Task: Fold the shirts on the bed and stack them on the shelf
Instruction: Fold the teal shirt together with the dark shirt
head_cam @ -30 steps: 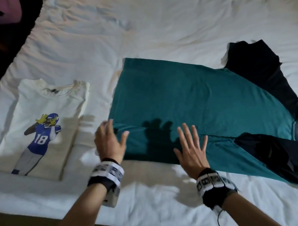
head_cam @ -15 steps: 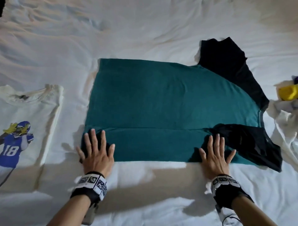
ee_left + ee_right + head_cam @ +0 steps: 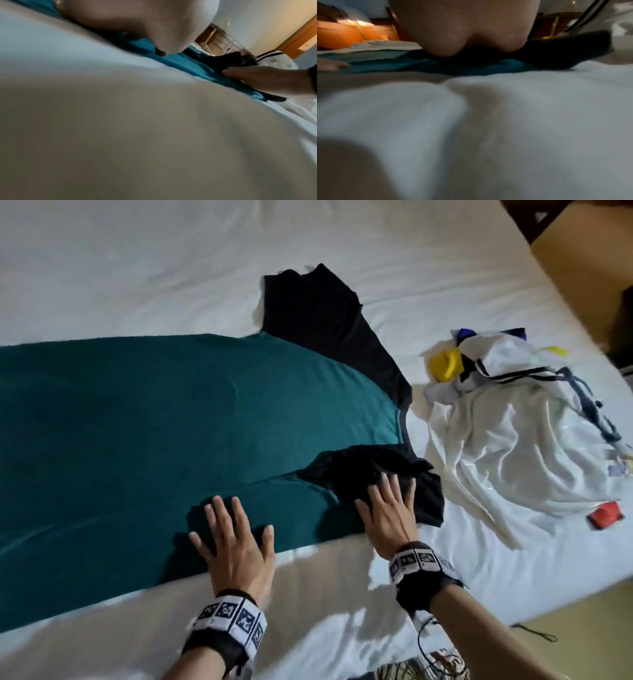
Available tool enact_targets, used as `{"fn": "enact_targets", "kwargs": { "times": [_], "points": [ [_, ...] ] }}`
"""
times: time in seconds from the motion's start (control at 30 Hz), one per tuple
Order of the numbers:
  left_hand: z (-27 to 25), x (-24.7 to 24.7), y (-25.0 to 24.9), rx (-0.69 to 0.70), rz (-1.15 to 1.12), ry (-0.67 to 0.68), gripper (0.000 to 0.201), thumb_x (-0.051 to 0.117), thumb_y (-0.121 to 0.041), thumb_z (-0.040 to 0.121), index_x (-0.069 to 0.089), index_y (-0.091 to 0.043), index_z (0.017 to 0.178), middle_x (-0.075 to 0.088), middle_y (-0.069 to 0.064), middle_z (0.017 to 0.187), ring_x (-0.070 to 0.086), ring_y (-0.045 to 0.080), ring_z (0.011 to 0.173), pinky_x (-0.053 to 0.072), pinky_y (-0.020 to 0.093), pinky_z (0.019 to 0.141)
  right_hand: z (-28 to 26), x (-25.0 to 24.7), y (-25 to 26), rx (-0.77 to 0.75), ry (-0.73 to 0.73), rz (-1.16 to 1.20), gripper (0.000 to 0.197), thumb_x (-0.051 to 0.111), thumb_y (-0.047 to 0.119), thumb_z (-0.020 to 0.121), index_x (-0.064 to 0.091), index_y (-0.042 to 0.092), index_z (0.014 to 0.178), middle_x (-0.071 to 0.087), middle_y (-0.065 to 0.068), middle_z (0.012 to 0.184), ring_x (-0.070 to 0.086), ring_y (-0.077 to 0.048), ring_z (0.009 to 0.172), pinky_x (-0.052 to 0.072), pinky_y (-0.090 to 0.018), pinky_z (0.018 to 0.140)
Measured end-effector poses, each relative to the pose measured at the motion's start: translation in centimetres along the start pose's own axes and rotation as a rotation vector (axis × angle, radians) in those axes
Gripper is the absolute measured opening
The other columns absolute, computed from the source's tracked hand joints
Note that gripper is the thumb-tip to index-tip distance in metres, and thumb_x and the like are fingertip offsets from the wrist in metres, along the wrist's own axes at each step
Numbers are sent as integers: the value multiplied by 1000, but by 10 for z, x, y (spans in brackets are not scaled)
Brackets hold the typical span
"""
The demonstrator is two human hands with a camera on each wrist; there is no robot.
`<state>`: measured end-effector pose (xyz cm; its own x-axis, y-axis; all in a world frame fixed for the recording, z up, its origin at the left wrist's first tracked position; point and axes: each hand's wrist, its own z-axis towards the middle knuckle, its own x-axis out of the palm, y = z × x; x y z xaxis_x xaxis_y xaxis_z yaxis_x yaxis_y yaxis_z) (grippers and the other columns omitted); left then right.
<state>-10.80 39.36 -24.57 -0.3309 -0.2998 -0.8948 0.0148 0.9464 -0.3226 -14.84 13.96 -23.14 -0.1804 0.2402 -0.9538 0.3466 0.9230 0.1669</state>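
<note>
Landmark: teal shirt (image 3: pixel 164 419), spread flat on the bed (image 3: pixel 171 268). Beyond it you have open white sheet right across. To its right, a crumpled white garment (image 3: pixel 513 446) heaps up just beside the collar, leaving only a narrow strip of sheet between. Nearer you than the shirt, bare sheet runs along the bed edge. Your left hand (image 3: pixel 236 546) and right hand (image 3: pixel 390 515) lie flat on its near fold, well apart.

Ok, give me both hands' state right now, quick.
Left hand: open, fingers spread flat on the teal shirt.
Right hand: open, pressing flat on the shirt's black sleeve.
</note>
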Motion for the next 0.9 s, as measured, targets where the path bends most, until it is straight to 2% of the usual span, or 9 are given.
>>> {"fn": "enact_targets", "kwargs": {
  "times": [0.17,0.27,0.33,0.43,0.53,0.6,0.67,0.77,0.9],
  "points": [
    [36,4,-88,419,-92,-45,62,48,-38,81,51,-12,137,51,13,141,46,33,132,29,58,110,-18,7,-13,-86,-87,93,50,34,37,95,54,8,131,44,-15,148,26,-32,144,12,-58,115],
    [65,3,-126,469,-79,14,59,66,-36,78,56,-12,131,61,10,127,57,33,115,45,53,96,-30,9,-24,-105,-90,134,53,36,32,94,45,10,141,36,-9,154,18,-26,147,14,-58,115],
    [80,1,-139,395,-66,12,51,75,-28,76,62,-16,124,67,8,116,60,32,106,47,47,88,-39,11,-31,-160,-71,153,56,36,30,93,37,13,146,27,-5,158,12,-25,149,9,-58,118],
    [105,-4,-144,148,-315,-62,11,68,-17,85,73,-15,95,74,4,88,68,31,90,51,38,79,-46,8,-50,-144,-128,176,59,40,27,90,35,15,147,27,-7,158,15,-26,148,9,-54,115],
    [128,-7,-139,-126,-558,-16,12,64,-18,90,71,-11,85,69,-13,60,70,27,86,51,33,82,-48,2,-75,42,-238,199,63,45,29,84,38,12,145,38,-12,150,31,-30,139,26,-52,112],
    [124,-9,-145,-77,-530,-40,18,71,-27,86,69,-12,94,73,-7,75,68,28,87,52,36,85,-47,-3,-88,207,-297,216,67,50,39,79,44,13,141,48,-8,136,44,-30,121,39,-48,99],
    [104,-9,-157,231,-375,-103,47,79,-48,72,65,-19,106,68,0,100,61,25,94,50,40,85,-44,-7,-95,308,-318,230,70,51,53,74,51,18,135,53,-1,120,45,-24,107,41,-44,88],
    [74,-1,-178,625,3,-88,62,71,-73,57,63,-29,100,57,-7,105,52,19,98,42,40,81,-40,-8,-97,287,-299,234,67,48,69,76,58,23,124,56,5,110,45,-19,102,39,-41,83],
    [71,17,-185,566,160,-19,45,76,-58,56,65,-27,87,56,-6,103,52,22,99,38,42,80,-34,-3,-93,302,-281,230,62,44,73,78,61,25,114,56,6,106,47,-21,100,36,-39,81]
  ]
}}
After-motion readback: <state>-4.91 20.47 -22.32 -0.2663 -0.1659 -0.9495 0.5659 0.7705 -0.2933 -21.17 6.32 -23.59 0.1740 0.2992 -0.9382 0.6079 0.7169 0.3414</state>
